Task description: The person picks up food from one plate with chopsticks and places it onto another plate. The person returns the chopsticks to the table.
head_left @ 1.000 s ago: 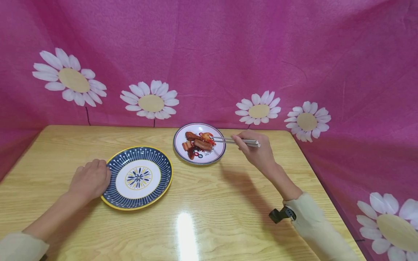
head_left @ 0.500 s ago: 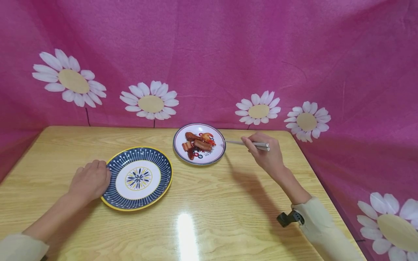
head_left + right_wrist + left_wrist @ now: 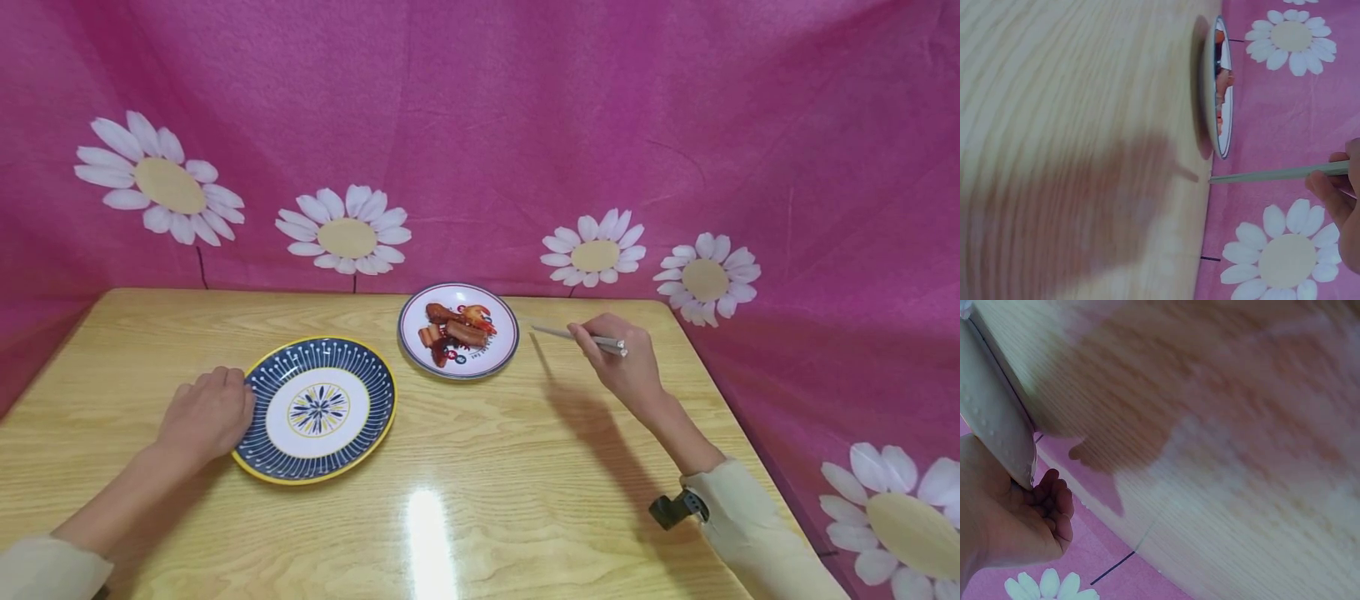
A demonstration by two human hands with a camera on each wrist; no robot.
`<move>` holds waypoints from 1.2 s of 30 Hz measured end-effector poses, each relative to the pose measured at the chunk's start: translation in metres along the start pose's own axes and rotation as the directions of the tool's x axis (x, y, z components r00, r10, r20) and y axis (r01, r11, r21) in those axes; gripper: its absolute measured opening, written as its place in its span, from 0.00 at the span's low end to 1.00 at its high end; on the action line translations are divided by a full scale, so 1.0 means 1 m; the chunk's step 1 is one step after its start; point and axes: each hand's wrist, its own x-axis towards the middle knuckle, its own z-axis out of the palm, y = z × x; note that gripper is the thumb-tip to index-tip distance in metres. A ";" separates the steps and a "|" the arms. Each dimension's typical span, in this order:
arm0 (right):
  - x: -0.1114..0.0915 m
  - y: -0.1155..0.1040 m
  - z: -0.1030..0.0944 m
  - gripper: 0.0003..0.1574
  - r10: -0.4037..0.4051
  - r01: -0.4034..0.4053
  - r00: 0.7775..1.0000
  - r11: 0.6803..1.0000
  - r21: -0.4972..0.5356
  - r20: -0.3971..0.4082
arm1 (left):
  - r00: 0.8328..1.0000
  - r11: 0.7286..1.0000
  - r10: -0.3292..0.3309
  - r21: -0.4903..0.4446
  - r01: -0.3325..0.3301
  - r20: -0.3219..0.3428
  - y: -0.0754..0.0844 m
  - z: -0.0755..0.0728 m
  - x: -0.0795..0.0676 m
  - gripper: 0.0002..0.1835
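At the left of the table, my left hand (image 3: 207,414) grips the near-left rim of a large plate (image 3: 252,442) with a dark blue patterned border and yellow edge. Its curled fingers (image 3: 1054,500) show at that rim in the left wrist view. My right hand (image 3: 618,358) holds a pair of silver chopsticks (image 3: 551,332), their tips close together with nothing between them. Those tips point left, just right of a smaller white plate (image 3: 498,354). Several pieces of food lie on this plate, among them a drumstick (image 3: 442,313), a shrimp (image 3: 477,315) and a brown sausage-like piece (image 3: 466,334).
Both plates stand on a light wooden table (image 3: 487,450). A pink curtain (image 3: 480,125) with white daisies hangs right behind the table's back edge and along its right side. A black strap device (image 3: 675,508) sits at my right sleeve.
My right hand has drawn the chopsticks off the food and to the right, past the small plate's rim. The chopsticks have come together. My left hand and both plates have stayed put.
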 end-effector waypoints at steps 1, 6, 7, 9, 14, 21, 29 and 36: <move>-0.001 0.001 0.000 0.07 -0.001 0.001 1.000 1.000 -0.002 0.005 | 1.000 1.000 0.001 0.001 -0.001 0.000 0.000 0.000 0.000 0.16; -0.008 0.004 0.002 0.06 -0.019 0.020 0.999 1.000 -0.010 0.041 | 1.000 1.000 0.003 0.004 -0.003 -0.006 0.001 0.000 0.001 0.16; -0.009 0.004 0.003 0.06 -0.022 0.023 0.999 1.000 -0.016 0.050 | 1.000 1.000 0.003 0.004 -0.003 -0.006 0.001 0.000 0.001 0.16; -0.013 0.004 0.003 0.05 -0.034 0.036 0.997 0.999 -0.024 0.067 | 1.000 1.000 0.002 0.004 -0.002 -0.002 0.001 0.000 0.001 0.17; -0.021 0.003 0.005 0.05 -0.077 0.081 0.989 0.996 -0.023 0.127 | 1.000 1.000 -0.002 0.003 0.002 0.006 0.000 0.000 0.000 0.17; -0.032 0.002 0.009 0.05 -0.142 0.140 0.972 0.990 0.020 0.186 | 1.000 1.000 -0.001 0.000 0.001 -0.002 0.001 0.000 0.000 0.16; -0.044 0.008 0.010 0.12 -0.245 0.270 0.929 0.961 -0.054 0.276 | 1.000 1.000 -0.006 0.007 0.006 0.022 0.001 0.000 0.000 0.17; -0.057 0.013 0.013 0.17 -0.322 0.395 0.855 0.912 -0.109 0.408 | 1.000 1.000 -0.005 0.005 0.005 0.004 0.001 0.000 0.000 0.17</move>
